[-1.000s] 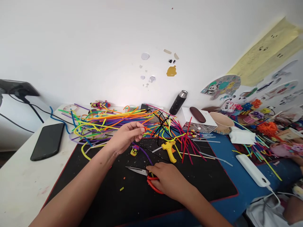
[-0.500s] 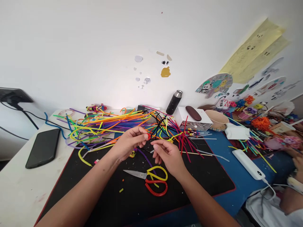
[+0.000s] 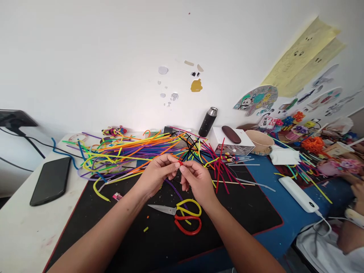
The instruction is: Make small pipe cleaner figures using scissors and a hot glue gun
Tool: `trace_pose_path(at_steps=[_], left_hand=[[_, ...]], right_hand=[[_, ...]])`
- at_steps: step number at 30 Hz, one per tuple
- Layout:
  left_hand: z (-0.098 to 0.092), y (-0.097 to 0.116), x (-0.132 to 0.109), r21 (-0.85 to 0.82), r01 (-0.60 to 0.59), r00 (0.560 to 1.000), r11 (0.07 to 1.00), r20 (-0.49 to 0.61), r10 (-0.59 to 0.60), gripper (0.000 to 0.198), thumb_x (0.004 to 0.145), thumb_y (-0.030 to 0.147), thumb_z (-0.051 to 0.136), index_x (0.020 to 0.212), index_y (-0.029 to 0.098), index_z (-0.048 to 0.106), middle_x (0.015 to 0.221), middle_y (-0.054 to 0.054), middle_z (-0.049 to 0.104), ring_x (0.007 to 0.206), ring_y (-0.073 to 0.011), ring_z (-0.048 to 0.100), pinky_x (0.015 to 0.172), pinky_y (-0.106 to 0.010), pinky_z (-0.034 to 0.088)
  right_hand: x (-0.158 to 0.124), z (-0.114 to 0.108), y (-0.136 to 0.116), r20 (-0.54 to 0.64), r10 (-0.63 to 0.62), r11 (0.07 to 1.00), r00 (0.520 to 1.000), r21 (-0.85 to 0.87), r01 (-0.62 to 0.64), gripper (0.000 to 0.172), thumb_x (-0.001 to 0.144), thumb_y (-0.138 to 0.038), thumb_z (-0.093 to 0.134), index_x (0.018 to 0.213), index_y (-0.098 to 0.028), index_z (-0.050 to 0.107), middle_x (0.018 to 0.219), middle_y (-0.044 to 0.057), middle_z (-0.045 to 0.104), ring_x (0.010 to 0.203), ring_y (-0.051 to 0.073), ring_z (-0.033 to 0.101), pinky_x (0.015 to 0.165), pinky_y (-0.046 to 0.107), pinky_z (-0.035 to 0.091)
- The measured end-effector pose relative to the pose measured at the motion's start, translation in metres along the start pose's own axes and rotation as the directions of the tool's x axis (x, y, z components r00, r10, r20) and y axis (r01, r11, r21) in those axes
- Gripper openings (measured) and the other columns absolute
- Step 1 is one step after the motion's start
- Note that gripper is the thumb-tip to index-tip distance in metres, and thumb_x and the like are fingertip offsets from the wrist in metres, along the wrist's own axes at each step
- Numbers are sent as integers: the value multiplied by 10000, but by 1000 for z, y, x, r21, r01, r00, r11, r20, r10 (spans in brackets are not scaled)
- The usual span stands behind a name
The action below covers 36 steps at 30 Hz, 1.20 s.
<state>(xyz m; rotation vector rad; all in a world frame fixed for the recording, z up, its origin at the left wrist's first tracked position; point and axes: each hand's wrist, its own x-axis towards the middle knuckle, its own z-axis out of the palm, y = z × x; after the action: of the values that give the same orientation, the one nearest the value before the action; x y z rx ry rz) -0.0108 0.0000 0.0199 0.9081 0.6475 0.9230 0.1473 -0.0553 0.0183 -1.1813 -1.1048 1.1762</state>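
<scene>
Between both hands is a small red piece of pipe cleaner [image 3: 180, 163], mostly covered by fingertips. My left hand [image 3: 159, 172] pinches it with thumb and forefinger from the left. From the right, my right hand [image 3: 198, 181] closes thumb and forefinger on it too, so the two hands meet at the tips. Below them, scissors [image 3: 170, 210] with one yellow and one red handle lie on the black mat [image 3: 127, 242]. Behind the hands spreads a heap of colourful pipe cleaners [image 3: 131, 148], with black and dark red ones to the right.
A phone [image 3: 50, 181] lies at the left. At the back stand a black flask [image 3: 208, 122] and a white box [image 3: 241, 144] bearing a dark red case [image 3: 231, 134]. A bowl [image 3: 259, 142] and a white power bank [image 3: 298, 195] are on the right, near another person's arm [image 3: 354, 223].
My right hand has moved up and left to meet the left one, and its fingertips now close on the red piece. The left hand keeps its pinch.
</scene>
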Motion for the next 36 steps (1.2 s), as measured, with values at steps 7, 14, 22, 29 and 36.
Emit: trace_pose_path(at_steps=[7, 14, 22, 29, 36], left_hand=[[-15, 10, 4, 46, -41, 999, 998, 2, 41, 345, 833, 440, 838, 990, 149, 737, 778, -31, 715, 601, -120, 607, 529, -228, 438], [-35, 17, 8, 158, -112, 993, 981, -8, 114, 426, 858, 541, 815, 901, 176, 599, 733, -2, 706, 481, -124, 649, 432, -207, 428], [-31, 23, 4, 168, -86, 996, 982, -8, 88, 445, 830, 568, 811, 866, 180, 597, 600, 31, 662, 333, -106, 562, 302, -189, 333], [-27, 25, 2, 156, -57, 998, 986, -25, 61, 552, 747, 632, 886, 907, 152, 665, 643, -14, 726, 445, -136, 667, 390, -187, 474], [-27, 22, 3, 126, -74, 997, 989, 9, 73, 523, 767, 622, 880, 837, 149, 669, 610, -16, 713, 423, -135, 653, 380, -192, 465]], right_hand=[[-2, -3, 1, 0, 40, 999, 999, 19, -40, 409, 865, -580, 779, 906, -193, 653, 460, -91, 538, 368, 106, 511, 415, 216, 424], [-5, -1, 7, 16, 72, 997, 997, 23, -73, 396, 862, -570, 781, 895, -197, 651, 458, -92, 530, 366, 107, 509, 407, 217, 419], [-8, 3, 12, 37, 93, 995, 995, 24, -94, 424, 860, -603, 775, 884, -197, 656, 447, -93, 514, 359, 105, 486, 401, 214, 397], [-12, 6, 16, 51, 108, 994, 993, 8, -108, 420, 879, -599, 761, 890, -192, 655, 454, -80, 542, 363, 106, 494, 406, 212, 396], [-15, 11, 18, 63, 124, 992, 990, 9, -125, 426, 866, -604, 765, 893, -194, 652, 457, -82, 550, 359, 104, 491, 406, 212, 403]])
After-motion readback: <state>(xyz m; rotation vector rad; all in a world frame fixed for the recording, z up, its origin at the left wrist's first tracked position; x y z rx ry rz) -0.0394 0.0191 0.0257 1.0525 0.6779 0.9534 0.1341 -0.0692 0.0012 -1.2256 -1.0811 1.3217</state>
